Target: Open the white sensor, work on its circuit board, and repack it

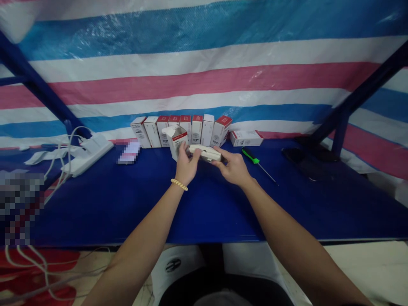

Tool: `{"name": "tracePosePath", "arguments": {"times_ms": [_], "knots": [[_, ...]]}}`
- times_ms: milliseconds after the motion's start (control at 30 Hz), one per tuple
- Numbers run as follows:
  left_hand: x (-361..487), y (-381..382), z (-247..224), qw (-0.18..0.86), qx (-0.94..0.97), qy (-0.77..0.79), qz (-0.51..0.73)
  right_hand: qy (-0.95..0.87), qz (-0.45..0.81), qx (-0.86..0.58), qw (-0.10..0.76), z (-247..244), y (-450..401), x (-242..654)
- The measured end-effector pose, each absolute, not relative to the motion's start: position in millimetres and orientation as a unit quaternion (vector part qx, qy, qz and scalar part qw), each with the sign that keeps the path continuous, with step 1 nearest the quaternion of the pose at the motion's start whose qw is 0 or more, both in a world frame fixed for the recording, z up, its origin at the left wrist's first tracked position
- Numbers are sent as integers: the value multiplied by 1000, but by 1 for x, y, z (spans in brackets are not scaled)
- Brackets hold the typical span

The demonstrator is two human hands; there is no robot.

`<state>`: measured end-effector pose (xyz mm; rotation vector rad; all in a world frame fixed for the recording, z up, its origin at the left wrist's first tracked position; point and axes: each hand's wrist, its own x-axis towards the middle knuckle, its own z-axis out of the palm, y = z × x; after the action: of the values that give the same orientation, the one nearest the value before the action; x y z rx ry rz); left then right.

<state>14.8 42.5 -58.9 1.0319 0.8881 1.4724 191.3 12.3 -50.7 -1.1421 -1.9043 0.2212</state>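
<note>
Both my hands are closed on a flat white detector unit [206, 153] and hold it above the blue tabletop. My left hand [186, 165], with a beaded bracelet on its wrist, has its thumb on the unit's left end. My right hand [235, 167] pinches the right end between thumb and fingers. Just behind my left hand stands a white and red box [174, 144] marked "DETECTOR", its top flaps open. Some of my left fingers overlap the box's lower front, and I cannot tell whether they touch it.
Several similar upright boxes [153, 132] line the back, and one box [246, 138] lies on its side. To the right are a green-handled screwdriver [251, 156] and dark glasses [298, 158]. A phone [129, 152] and a white power strip [89, 158] with cables lie left.
</note>
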Motion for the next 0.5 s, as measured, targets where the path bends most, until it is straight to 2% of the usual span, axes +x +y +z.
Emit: {"name": "tracePosePath", "arguments": {"times_ms": [67,200,500], "knots": [[11,43,-60,491,500,362,615,-766,109,-460,436,-49,12,194],[1,48,-62,509,581,319,549,-751,153,-444,464,-48,12,195],[-10,57,-63,482,600,330,546,-735,120,-451,492,-48,11,191]]}}
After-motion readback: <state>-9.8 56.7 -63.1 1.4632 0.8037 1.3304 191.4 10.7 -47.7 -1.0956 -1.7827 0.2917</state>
